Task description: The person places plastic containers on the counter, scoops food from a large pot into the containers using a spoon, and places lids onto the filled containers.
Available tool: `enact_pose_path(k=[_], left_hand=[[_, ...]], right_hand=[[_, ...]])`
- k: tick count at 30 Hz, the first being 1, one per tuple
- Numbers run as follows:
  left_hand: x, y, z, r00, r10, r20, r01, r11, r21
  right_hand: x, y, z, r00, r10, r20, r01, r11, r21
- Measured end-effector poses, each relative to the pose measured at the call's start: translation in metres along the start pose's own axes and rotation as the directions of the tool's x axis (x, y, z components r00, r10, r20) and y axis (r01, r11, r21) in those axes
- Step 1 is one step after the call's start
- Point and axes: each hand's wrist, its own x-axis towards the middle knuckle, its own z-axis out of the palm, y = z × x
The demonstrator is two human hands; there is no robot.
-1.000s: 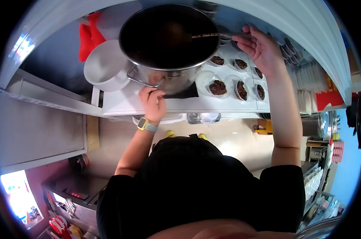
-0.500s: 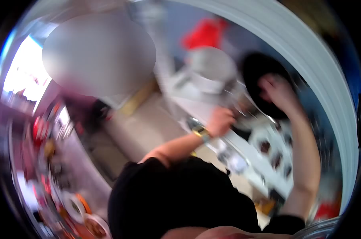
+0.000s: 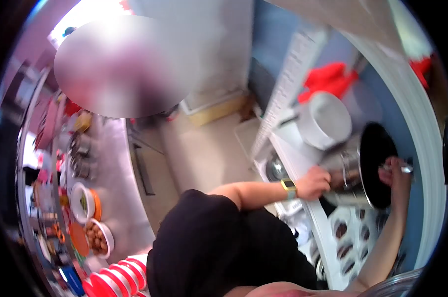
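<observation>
A large metal pot with a metal fitting on its side stands on the white shelf; its round top looks black. My left hand, with a yellow-green watch at the wrist, is closed against the pot's near side. Exactly what its fingertips grip is partly hidden. Over the black top, my right hand is closed around a shiny metal piece, whose kind I cannot make out. A white tub stands beside the pot, with a red cloth-like thing behind it.
A white rack with round holes is beside the pot. Across the aisle, a steel counter carries a bowl of round brown items, a white bowl and red-and-white stacked containers. A blurred person is farther off.
The view has swung, bringing the counter and the pot's metal side into clearer sight. My left hand has come against the pot; my right hand stays at the black top, now near its far edge.
</observation>
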Motion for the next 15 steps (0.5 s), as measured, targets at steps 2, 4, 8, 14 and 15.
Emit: enact_pose_path(k=[2, 4, 8, 14, 15], left_hand=[[0.0, 0.0, 0.005, 0.997, -0.031, 0.076, 0.033, 0.999, -0.028], [0.001, -0.001, 0.01, 0.999, 0.006, 0.04, -0.009, 0.996, 0.084], [0.008, 0.006, 0.003, 0.998, -0.052, 0.029, 0.048, 0.992, 0.117], [0.007, 0.012, -0.003, 0.989, -0.134, 0.064, 0.124, 0.982, 0.14], [0.005, 0.011, -0.002, 0.985, -0.154, 0.08, 0.141, 0.98, 0.142]], right_hand=[[-0.023, 0.01, -0.03, 0.995, -0.03, -0.095, 0.037, 0.997, 0.069], [-0.043, 0.008, -0.037, 0.977, 0.018, -0.214, 0.055, 0.943, 0.329], [-0.058, 0.042, -0.065, 0.969, 0.01, -0.246, 0.125, 0.839, 0.529], [-0.096, 0.053, -0.085, 0.946, -0.027, -0.322, 0.221, 0.781, 0.584], [-0.104, 0.054, -0.087, 0.912, -0.009, -0.409, 0.262, 0.782, 0.566]])
